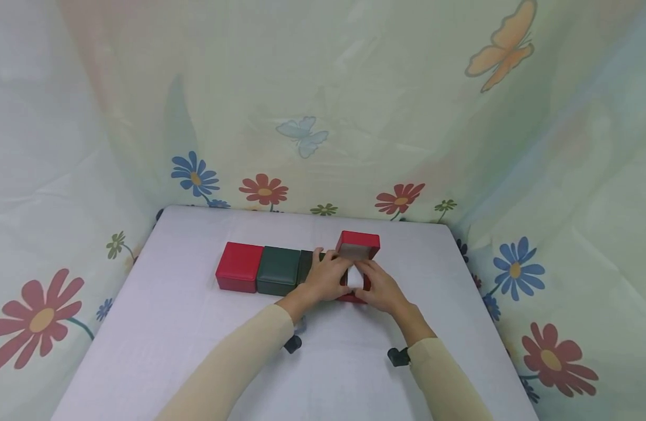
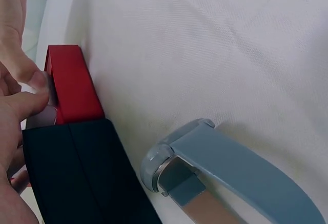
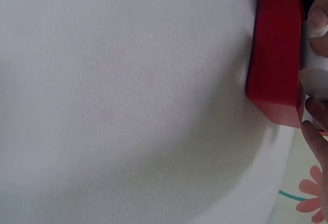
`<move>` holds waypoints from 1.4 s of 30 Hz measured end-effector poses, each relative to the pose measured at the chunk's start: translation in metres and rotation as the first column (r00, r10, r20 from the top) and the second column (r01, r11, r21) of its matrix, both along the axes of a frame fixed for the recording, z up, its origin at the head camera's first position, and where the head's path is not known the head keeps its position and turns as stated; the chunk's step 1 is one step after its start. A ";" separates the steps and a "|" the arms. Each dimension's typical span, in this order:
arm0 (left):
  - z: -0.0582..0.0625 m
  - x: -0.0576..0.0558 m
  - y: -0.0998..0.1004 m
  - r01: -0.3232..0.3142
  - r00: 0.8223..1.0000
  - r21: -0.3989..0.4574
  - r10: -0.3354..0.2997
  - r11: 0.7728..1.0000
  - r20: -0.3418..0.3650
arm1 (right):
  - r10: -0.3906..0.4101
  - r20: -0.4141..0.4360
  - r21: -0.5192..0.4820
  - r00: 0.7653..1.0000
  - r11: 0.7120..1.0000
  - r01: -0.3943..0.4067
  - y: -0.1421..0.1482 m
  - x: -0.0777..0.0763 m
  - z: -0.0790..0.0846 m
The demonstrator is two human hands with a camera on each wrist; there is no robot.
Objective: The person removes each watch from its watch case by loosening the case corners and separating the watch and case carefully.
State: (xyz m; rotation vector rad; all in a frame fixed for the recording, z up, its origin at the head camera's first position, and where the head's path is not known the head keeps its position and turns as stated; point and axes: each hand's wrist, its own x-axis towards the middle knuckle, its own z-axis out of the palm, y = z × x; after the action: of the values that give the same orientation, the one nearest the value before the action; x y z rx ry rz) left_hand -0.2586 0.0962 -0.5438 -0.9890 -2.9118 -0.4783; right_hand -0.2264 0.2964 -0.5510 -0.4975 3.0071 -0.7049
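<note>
A red box [image 1: 358, 238] stands with its lid raised, and a white cushion [image 1: 355, 278] sits in its base. My left hand [image 1: 327, 278] grips the cushion from the left side. From the right, my right hand [image 1: 382, 287] holds the same cushion, thumb near and fingers far. In the right wrist view the fingertips of both hands meet around the pale cushion [image 3: 313, 83], just behind the red front wall [image 3: 277, 49]. A watch with a grey-blue strap [image 2: 241, 162] lies on the cloth; in the head view my left wrist partly covers it.
Left of the opened box stand a dark box [image 1: 304, 266], a green box [image 1: 278, 270] and a closed red box [image 1: 240, 266] in a row, side by side. A white cloth covers the table [image 1: 344, 374]. A flowered curtain [image 1: 323, 88] surrounds the back and sides.
</note>
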 end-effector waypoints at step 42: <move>-0.010 0.002 0.006 -0.018 0.999 -0.106 0.015 0.994 -0.028 | 0.016 0.021 0.147 1.000 0.989 -0.019 -0.009 -0.006 0.002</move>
State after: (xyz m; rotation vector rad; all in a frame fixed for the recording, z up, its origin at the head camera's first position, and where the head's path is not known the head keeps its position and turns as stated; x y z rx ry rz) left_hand -0.2563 0.1021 -0.5543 -0.9748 -2.9456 -0.3087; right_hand -0.2323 0.2875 -0.5492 -0.5064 3.0024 -0.4790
